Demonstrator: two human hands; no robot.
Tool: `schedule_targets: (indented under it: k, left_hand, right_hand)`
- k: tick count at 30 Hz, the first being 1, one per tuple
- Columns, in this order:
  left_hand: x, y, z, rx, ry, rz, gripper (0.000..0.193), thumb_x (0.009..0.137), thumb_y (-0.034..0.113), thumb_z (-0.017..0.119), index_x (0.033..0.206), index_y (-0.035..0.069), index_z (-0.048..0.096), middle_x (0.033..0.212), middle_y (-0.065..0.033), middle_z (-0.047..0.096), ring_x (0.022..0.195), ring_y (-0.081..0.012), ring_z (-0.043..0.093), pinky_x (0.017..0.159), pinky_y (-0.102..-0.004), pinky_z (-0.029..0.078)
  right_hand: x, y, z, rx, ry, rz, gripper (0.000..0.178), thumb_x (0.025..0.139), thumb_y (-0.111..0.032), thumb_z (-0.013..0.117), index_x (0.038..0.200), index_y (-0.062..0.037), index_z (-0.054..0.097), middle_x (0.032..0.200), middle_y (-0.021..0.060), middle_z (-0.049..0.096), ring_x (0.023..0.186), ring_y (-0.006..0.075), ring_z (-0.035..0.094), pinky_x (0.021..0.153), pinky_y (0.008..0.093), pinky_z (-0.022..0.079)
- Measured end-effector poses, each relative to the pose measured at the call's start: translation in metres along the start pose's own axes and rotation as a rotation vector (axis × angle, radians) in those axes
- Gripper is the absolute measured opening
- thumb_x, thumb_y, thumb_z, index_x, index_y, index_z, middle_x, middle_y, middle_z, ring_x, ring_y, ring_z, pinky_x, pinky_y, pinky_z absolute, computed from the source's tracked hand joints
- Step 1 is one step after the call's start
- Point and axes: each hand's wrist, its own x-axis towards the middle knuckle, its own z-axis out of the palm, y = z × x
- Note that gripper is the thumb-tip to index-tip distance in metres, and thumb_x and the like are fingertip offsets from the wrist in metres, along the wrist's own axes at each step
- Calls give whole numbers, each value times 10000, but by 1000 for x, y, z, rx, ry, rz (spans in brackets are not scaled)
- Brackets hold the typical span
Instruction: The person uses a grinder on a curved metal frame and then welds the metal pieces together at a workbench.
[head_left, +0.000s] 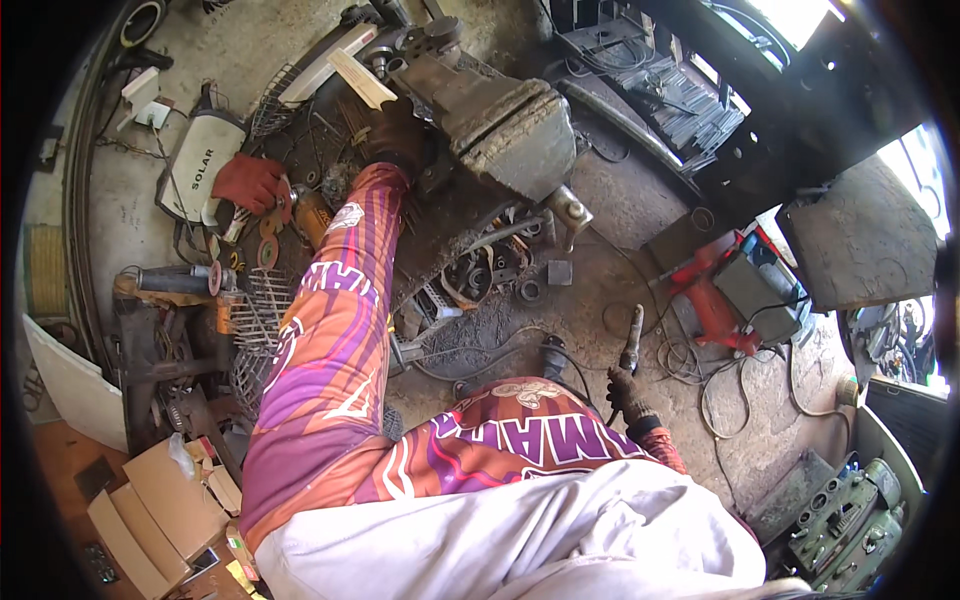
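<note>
My left hand (pixel 396 136), in a dark glove, reaches out over the cluttered workbench. It is beside a large grey bench vise (pixel 515 130) and close to the end of a pale wooden strip (pixel 360 80). Its fingers blend into the dark clutter, so their grip is hidden. Low on my right, my gloved right hand (pixel 630 396) is closed around the handle of a welding electrode holder (pixel 634 340). The holder points away from me, its pale end up and clear of the bench.
A red glove (pixel 250 184) lies by a white box (pixel 202 165) at the left. An angle grinder (pixel 180 280) rests nearer me. A red and grey machine (pixel 735 290) stands right, with looped cables (pixel 715 400) on the floor. Metal bars (pixel 690 115) fill a far rack; cardboard boxes (pixel 160 510) sit lower left.
</note>
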Motion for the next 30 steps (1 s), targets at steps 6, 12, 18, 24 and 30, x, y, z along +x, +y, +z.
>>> schedule_targets:
  k: [6, 12, 18, 24, 30]
  left_hand:
    - [9, -25, 3, 31, -189, 37, 232, 880, 261, 648, 1052, 109, 687, 1103, -166, 639, 1080, -380, 633, 866, -525, 536]
    - [32, -64, 56, 175, 3, 180, 216, 924, 297, 623, 1028, 121, 695, 1067, -151, 639, 1032, -357, 632, 875, -490, 530]
    - [35, -16, 23, 139, -74, 104, 235, 921, 261, 618, 1069, 83, 659, 1041, -162, 656, 981, -366, 672, 824, -492, 566]
    - [33, -28, 44, 417, 179, 353, 244, 956, 231, 518, 1040, 97, 704, 899, -176, 726, 840, -365, 730, 702, -516, 576]
    - [52, -58, 100, 858, 251, 425, 127, 866, 197, 622, 975, 176, 683, 920, -16, 614, 846, -187, 606, 695, -375, 457]
  right_hand:
    - [-14, -39, 13, -6, 27, -96, 504, 787, -279, 774, 1157, -131, 465, 748, 32, 532, 522, 145, 497, 436, 325, 433]
    - [4, -31, 11, -93, 14, -80, 481, 775, -299, 739, 1141, -130, 477, 750, 36, 542, 544, 145, 508, 456, 321, 444]
    - [-6, -29, 8, -195, 40, -46, 479, 771, -402, 768, 1076, -145, 502, 717, 40, 525, 556, 169, 519, 457, 335, 426]
    - [10, -14, 1, -238, 115, -109, 547, 762, -451, 792, 1106, -105, 544, 778, 44, 563, 585, 159, 511, 513, 337, 451]
    - [-33, -56, 6, -332, 116, -219, 737, 736, -449, 807, 1289, -54, 521, 900, 88, 619, 728, 192, 583, 613, 362, 485]
